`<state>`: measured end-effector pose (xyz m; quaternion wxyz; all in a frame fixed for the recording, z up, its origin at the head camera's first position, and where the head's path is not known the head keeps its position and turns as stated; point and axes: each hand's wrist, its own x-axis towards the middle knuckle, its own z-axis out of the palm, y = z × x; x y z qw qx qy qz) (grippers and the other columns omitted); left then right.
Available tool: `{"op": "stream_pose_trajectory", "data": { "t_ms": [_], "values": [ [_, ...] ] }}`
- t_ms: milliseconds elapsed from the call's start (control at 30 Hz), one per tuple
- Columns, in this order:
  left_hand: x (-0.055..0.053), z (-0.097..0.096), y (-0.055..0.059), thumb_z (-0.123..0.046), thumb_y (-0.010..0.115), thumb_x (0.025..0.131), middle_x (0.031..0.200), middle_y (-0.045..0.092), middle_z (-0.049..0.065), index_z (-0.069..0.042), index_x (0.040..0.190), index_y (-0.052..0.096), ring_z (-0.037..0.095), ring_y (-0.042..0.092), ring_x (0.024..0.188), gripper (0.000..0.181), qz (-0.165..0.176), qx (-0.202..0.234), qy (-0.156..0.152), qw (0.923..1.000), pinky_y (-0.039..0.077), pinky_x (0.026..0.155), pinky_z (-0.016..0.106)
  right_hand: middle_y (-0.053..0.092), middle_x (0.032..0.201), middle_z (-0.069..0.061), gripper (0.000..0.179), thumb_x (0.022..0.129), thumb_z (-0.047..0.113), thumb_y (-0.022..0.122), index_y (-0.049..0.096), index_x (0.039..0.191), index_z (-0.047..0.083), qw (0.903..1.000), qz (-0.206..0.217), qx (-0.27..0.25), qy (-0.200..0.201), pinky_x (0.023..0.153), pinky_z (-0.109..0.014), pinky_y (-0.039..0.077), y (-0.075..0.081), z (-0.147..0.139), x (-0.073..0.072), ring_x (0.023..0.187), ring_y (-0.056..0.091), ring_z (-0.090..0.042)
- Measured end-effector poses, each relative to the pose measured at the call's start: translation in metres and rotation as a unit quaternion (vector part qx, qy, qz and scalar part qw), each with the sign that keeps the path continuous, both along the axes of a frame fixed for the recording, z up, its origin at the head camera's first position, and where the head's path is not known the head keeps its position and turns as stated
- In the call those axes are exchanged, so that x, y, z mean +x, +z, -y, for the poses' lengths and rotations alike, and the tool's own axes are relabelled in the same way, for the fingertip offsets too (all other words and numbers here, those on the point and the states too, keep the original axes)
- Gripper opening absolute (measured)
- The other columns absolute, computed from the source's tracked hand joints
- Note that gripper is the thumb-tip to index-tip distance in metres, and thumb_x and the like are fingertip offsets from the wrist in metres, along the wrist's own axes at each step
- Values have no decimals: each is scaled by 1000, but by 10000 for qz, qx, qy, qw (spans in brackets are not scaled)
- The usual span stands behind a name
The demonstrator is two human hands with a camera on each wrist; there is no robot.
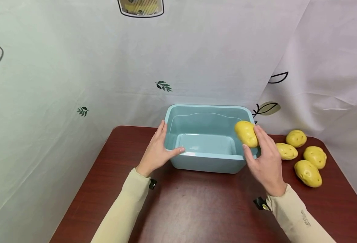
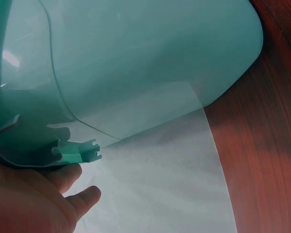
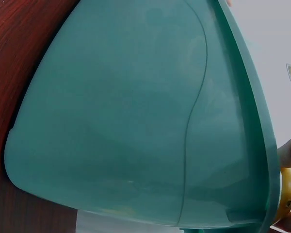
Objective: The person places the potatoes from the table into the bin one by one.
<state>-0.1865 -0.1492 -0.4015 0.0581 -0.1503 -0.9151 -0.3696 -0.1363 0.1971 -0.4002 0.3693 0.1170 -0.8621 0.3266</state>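
My right hand (image 1: 267, 162) holds a yellow potato (image 1: 246, 133) between thumb and fingers, over the right end of a light blue plastic bin (image 1: 207, 164). At the right edge of the right wrist view, part of that potato (image 3: 288, 194) shows beyond the bin's rim. The bin has an open top, and its visible floor is bare. My left hand (image 1: 156, 152) lies at the bin's front left corner, its straight fingers along the left side and its thumb by the front rim. Fingertips (image 2: 89, 196) show under the bin's rim in the left wrist view.
Several more yellow potatoes (image 1: 308, 173) lie on the dark red-brown table (image 1: 184, 209) to the right of the bin. A pale printed cloth (image 1: 208, 57) hangs right behind the bin and along both sides of the table.
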Motion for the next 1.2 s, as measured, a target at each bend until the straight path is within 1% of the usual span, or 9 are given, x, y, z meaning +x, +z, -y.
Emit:
{"op": "stream_pose_trajectory", "data": {
  "t_ms": [333,633,933,1067,1200],
  "values": [
    [0,-1,1,-74,68,79,168,0,-11,-8,161,13,17,8,154,119,32,-10,28,10000,24,118,50,50,149,-18,67,87,8,75,49,149,3,10000,66,-1,57,111,-53,35,-1,2,-4,133,48,-41],
    [0,-1,1,-77,66,78,167,-1,-12,-9,161,13,17,8,154,120,74,-17,52,10000,24,118,49,49,149,-20,66,87,5,74,48,148,0,9998,103,86,127,111,-56,35,-4,3,-8,134,46,-43],
    [1,-1,1,-75,67,79,168,0,-11,-8,161,14,17,8,154,119,55,-5,62,10000,25,118,49,49,149,-21,65,87,7,75,50,147,1,9994,323,104,106,109,-58,37,-2,6,-9,133,46,-43],
    [1,-1,1,-72,69,80,167,0,-11,-8,161,14,17,8,154,118,68,25,49,10000,25,118,49,49,149,-19,64,87,8,75,51,146,1,9992,361,136,85,108,-58,37,-2,7,-9,134,47,-42],
    [1,-1,1,-74,68,79,167,0,-11,-8,161,13,17,8,154,118,59,16,45,10000,25,118,49,50,148,-18,62,87,8,76,53,145,1,9992,358,164,75,107,-58,39,-3,7,-10,134,48,-40]
  ]
}}
